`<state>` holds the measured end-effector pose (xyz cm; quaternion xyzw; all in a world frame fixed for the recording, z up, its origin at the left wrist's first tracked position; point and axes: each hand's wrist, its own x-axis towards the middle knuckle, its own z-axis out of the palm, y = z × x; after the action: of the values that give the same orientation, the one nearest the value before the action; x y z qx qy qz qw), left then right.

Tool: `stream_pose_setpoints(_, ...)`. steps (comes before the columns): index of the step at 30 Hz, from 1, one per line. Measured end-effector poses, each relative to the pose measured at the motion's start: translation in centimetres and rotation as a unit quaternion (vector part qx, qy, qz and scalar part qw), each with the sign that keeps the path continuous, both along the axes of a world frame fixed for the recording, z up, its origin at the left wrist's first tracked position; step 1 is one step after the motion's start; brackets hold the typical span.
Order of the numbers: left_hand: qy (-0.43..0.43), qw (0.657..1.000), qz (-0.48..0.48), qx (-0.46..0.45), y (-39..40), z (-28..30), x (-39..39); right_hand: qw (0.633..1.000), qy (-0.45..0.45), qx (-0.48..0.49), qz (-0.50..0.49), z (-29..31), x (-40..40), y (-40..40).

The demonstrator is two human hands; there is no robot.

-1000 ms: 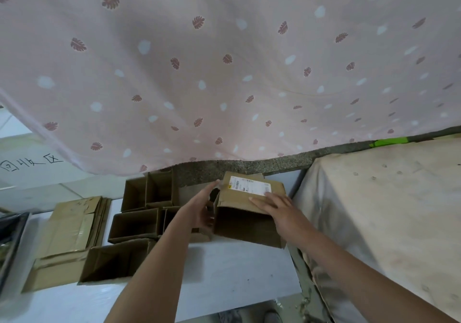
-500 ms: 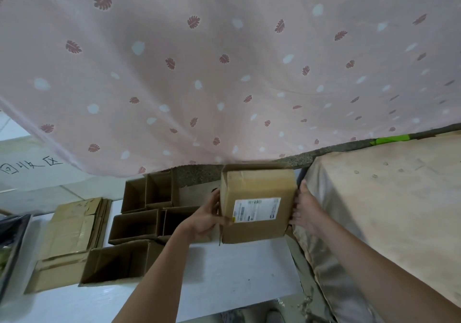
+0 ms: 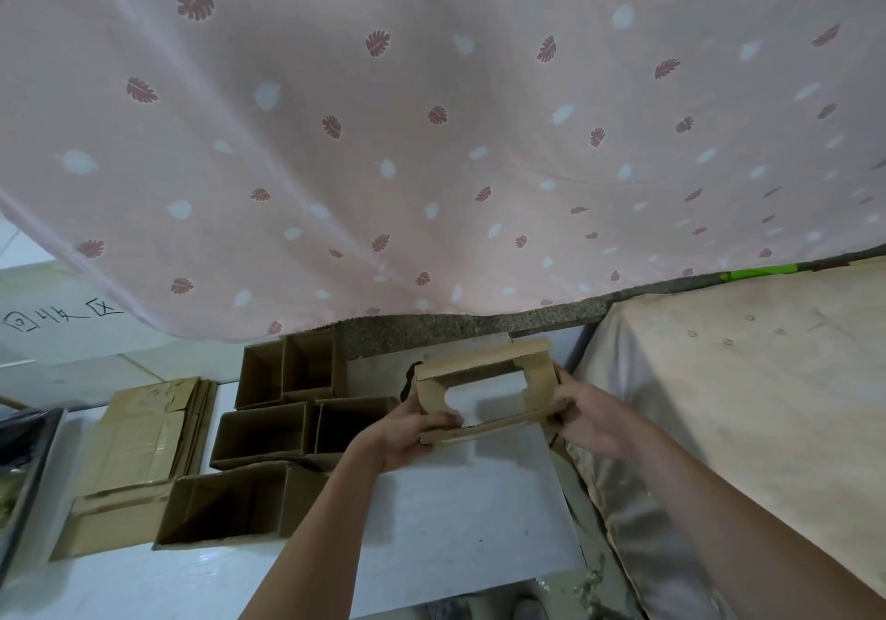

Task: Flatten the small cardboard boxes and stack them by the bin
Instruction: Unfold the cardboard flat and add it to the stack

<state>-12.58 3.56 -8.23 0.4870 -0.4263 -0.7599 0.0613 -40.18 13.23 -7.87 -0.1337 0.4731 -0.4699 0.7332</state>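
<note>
1. Head view: a person holds a small cardboard box [image 3: 484, 392] above a white table [image 3: 455, 523], both ends open so the tabletop shows straight through it.
2. The left hand [image 3: 407, 432] grips the box's left side, fingers curled round the lower edge; the right hand [image 3: 582, 420] grips its right side, thumb on the near edge.
3. Left of the held box, five open cardboard boxes [image 3: 268, 432] stand clustered on the table, their openings facing the camera.
4. Further left lies a stack of flattened cardboard [image 3: 144, 447], just beside a dark bin [image 3: 26, 471] at the frame's edge.
5. A pink curtain [image 3: 431, 140] printed with leaf motifs hangs above.
6. Handwritten Chinese characters, "回收区" [image 3: 62, 315], mark a pale surface at far left.
7. A beige covered surface [image 3: 743, 404] sits at right. No label on the held box is legible.
</note>
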Motion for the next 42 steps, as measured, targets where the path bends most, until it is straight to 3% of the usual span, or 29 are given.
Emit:
stream_pose_setpoints(3,-0.042,0.998,0.031,-0.029,0.0,0.2,-0.6,0.989,0.101,-0.004,0.108,0.3,-0.3,-0.3)
stream_pose_setpoints(7,-0.144,0.977,0.075,-0.141,0.1,-0.1,-2.0,0.955,0.266,0.101,0.081,1.0,0.7,-1.4)
stream_pose_setpoints(11,-0.107,0.985,0.067,-0.114,0.8,-0.5,-2.7,0.887,0.444,0.114,0.052,0.6,1.9,-2.5)
stream_pose_setpoints(13,-0.073,0.991,0.068,-0.088,0.9,-0.2,-2.5,0.874,0.469,0.119,0.047,0.6,2.3,-2.6)
stream_pose_setpoints(17,-0.006,0.999,0.046,-0.026,0.6,0.5,-1.0,0.924,0.356,0.124,0.061,1.6,2.8,-1.9)
stream_pose_setpoints(20,0.049,0.996,0.077,0.025,0.2,0.7,-0.1,0.967,0.225,0.107,-0.056,2.0,2.6,-1.0)
stream_pose_setpoints(24,0.027,0.996,0.074,0.031,0.5,0.2,1.3,0.979,0.063,0.065,-0.184,2.1,1.4,0.1)
stream_pose_setpoints(28,-0.024,0.999,-0.028,-0.005,0.6,0.2,1.5,0.974,-0.036,0.062,-0.214,2.2,-1.5,0.4)
stream_pose_setpoints(30,-0.055,0.997,-0.048,-0.030,0.6,0.4,1.2,0.971,-0.016,0.101,-0.218,1.5,-2.8,0.3)
stream_pose_setpoints(34,-0.074,0.980,-0.077,-0.166,0.2,0.0,0.2,0.963,0.157,0.181,-0.125,0.4,-3.4,0.7)
stream_pose_setpoints(37,-0.095,0.971,0.025,-0.218,-0.5,-0.7,-0.5,0.952,0.169,0.237,-0.092,-0.3,-3.7,1.6)
stream_pose_setpoints(40,-0.028,0.970,0.226,-0.086,-0.5,-1.2,-1.2,0.946,0.143,0.250,-0.146,-0.9,-3.7,2.0)
stream_pose_setpoints(42,0.066,0.940,0.330,0.046,0.0,-1.6,-1.7,0.944,0.115,0.240,-0.193,-1.5,-2.7,2.1)
